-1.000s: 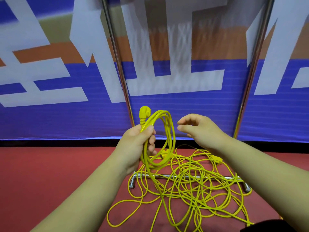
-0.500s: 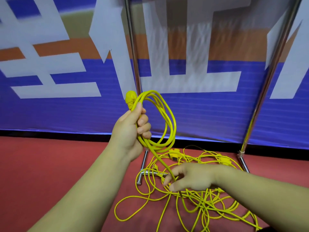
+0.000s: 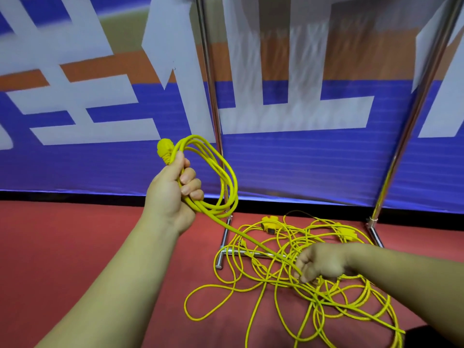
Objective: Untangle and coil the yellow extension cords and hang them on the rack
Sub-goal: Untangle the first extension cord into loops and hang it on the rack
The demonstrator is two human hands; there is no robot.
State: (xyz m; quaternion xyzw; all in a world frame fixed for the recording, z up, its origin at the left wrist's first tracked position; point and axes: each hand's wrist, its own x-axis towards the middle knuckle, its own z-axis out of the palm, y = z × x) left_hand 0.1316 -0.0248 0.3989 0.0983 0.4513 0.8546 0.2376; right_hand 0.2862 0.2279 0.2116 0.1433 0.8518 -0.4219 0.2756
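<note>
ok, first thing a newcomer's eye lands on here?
The bright yellow coil held up at centre in the left hand, plug on top. Next, the tangled yellow cords on the red floor at lower right, where the right hand pinches a taut strand.

- Left hand (image 3: 173, 194): raised, forearm angled upward, fingers curled tight around a bundle of loops.
- Right hand (image 3: 320, 263): low, forearm extended, fingertips pinching one strand.

large white characters on banner (image 3: 301, 159), unreadable
</note>
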